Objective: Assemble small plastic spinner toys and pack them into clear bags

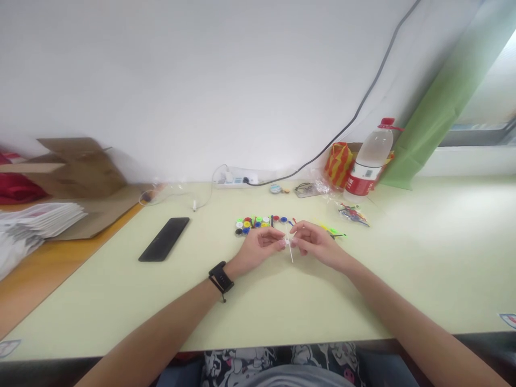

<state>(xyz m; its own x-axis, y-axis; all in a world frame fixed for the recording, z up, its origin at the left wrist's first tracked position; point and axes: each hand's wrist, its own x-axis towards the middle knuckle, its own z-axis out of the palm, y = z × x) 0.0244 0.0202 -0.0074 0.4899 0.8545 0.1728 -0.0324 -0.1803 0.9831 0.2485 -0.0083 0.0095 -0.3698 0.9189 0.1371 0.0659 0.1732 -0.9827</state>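
A thin, white, stick-like piece [291, 256] stands nearly upright between my hands, above the table. My left hand [260, 246] is closed, its thumb and fingertips pinching the middle of this piece from the left. From the right, my right hand [318, 244] pinches it too, with the fingers curled. Whether a second small part sits between the fingertips is too small to tell. Just behind my hands lie several small round discs [246, 223] in white, yellow, green, blue, red and black. Thin coloured plastic pieces [332, 231] lie beyond my right hand, partly hidden by it.
A black phone [164, 239] lies left on the pale table [258, 312]. A power strip [237, 180] with cables runs along the wall. At the back right stand a large water bottle [367, 161] and a bag of small parts [353, 214]. Cardboard [84, 169] is far left.
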